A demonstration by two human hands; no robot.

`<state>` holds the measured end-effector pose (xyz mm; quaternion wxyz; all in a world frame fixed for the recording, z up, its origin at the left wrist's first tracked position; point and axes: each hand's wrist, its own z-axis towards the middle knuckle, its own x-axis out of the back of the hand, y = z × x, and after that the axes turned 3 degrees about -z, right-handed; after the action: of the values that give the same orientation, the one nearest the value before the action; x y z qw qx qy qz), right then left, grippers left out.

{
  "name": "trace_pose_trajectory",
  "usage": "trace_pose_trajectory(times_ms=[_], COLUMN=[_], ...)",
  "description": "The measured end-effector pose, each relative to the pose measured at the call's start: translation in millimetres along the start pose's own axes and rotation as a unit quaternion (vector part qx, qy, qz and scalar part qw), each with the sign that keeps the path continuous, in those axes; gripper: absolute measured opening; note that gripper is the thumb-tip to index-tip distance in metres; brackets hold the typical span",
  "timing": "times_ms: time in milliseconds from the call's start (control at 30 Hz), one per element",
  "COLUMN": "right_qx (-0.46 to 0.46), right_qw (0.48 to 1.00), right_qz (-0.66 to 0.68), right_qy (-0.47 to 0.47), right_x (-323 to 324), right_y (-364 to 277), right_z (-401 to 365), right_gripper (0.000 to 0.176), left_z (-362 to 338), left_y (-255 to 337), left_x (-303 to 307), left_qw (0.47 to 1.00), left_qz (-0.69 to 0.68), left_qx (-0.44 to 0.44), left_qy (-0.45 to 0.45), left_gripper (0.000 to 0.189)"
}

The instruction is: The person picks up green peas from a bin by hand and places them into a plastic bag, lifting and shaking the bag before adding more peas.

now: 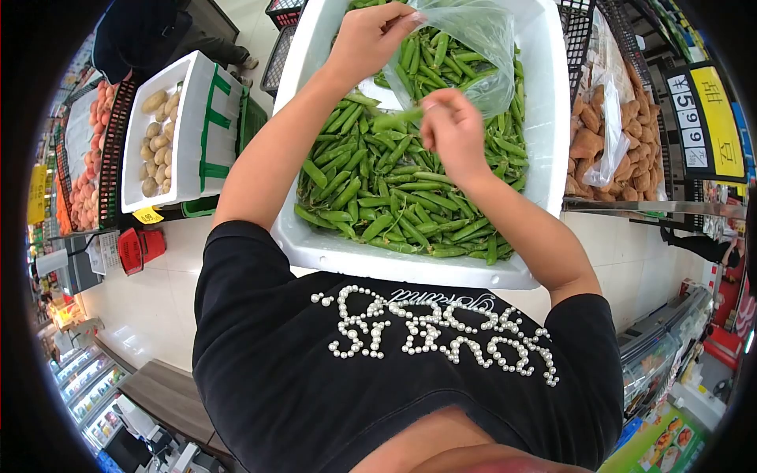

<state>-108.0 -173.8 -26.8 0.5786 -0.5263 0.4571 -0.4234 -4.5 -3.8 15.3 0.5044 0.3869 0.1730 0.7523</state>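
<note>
A white foam box [422,273] holds a heap of green pea pods [371,189]. Above its far part, my left hand [371,39] pinches the rim of a clear plastic bag [485,51], which hangs open over the pods. My right hand [455,130] is beside the bag's lower edge, fingers closed on a green pod [397,120] that is blurred by motion. The pod's tip points left, toward the bag's lower left side. What lies inside the bag is hard to tell from the pods behind it.
To the left stand a white box of potatoes [192,126] and a crate of reddish produce [98,150]. Brown tubers [587,146] under a plastic bag lie at right, near a yellow price sign [716,118]. Another person [142,35] stands at upper left.
</note>
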Motion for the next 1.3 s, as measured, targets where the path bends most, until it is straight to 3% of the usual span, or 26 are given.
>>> trace_pose_trajectory(times_ms=[67, 100, 200, 233, 333, 433, 533, 767, 967, 1067, 1100, 1133, 1167, 1200, 1267, 1300], right_qx=[0.079, 0.12, 0.186, 0.181, 0.213, 0.156, 0.126, 0.155, 0.174, 0.2, 0.077, 0.035, -0.017, 0.052, 0.185, 0.181], right_qw=[0.986, 0.979, 0.978, 0.958, 0.84, 0.774, 0.765, 0.777, 0.77, 0.834, 0.855, 0.893, 0.961, 0.988, 0.961, 0.967], right_qz=[0.05, 0.046, -0.085, -0.205, -0.398, -0.497, -0.519, -0.465, -0.459, -0.363, -0.357, -0.327, -0.217, -0.135, 0.039, -0.045], right_qy=[0.141, 0.158, 0.037, -0.084, -0.3, -0.361, -0.36, -0.394, -0.407, -0.365, -0.368, -0.306, -0.17, -0.046, 0.202, 0.173], right_x=[1, -1, -6, 6, 0, -15, -22, -20, -18, -3, -1, 4, 4, 1, -7, -3], right_y=[-1, -5, -7, 6, 16, 9, 19, 21, 14, 18, -6, -3, 1, -4, -17, -13], right_z=[3, 1, -6, -2, -5, -26, -29, -26, -24, -9, -4, -1, 0, 4, 14, 12], right_gripper=[0.021, 0.031, 0.034, 0.039, 0.044, 0.052, 0.057, 0.032, 0.032, 0.034, 0.034, 0.029, 0.023, 0.021, 0.018, 0.019], left_z=[0, 0, 1, 1, 0, 0, 0, 1, 1, 0, 0, 0, 0, 0, 0, 0], left_y=[-1, -1, 0, 0, 0, 2, 1, 1, 0, -4, -4, -3, -3, -3, -2, -3], left_x=[0, 0, 0, 0, -1, 0, -1, 0, -1, -2, -2, -1, -2, -2, -2, -2], left_qw=[1.0, 1.0, 1.0, 1.0, 1.0, 1.0, 1.0, 1.0, 1.0, 1.0, 1.0, 1.0, 1.0, 1.0, 1.0, 1.0], left_qz=[-0.003, -0.001, 0.0, 0.001, -0.004, -0.009, -0.01, -0.003, -0.003, 0.0, -0.004, -0.008, -0.013, -0.009, -0.001, 0.0], left_qx=[-0.009, -0.009, -0.01, -0.012, -0.013, -0.006, -0.007, -0.001, 0.005, -0.008, -0.011, -0.013, -0.016, -0.016, -0.016, -0.016], left_qy=[0.002, 0.001, 0.001, 0.0, -0.002, -0.006, -0.005, -0.008, -0.011, -0.005, -0.001, 0.002, 0.005, 0.004, 0.002, 0.004], left_gripper=[0.014, 0.014, 0.014, 0.014, 0.014, 0.014, 0.014, 0.015, 0.015, 0.015, 0.015, 0.014, 0.014, 0.014, 0.014, 0.014])
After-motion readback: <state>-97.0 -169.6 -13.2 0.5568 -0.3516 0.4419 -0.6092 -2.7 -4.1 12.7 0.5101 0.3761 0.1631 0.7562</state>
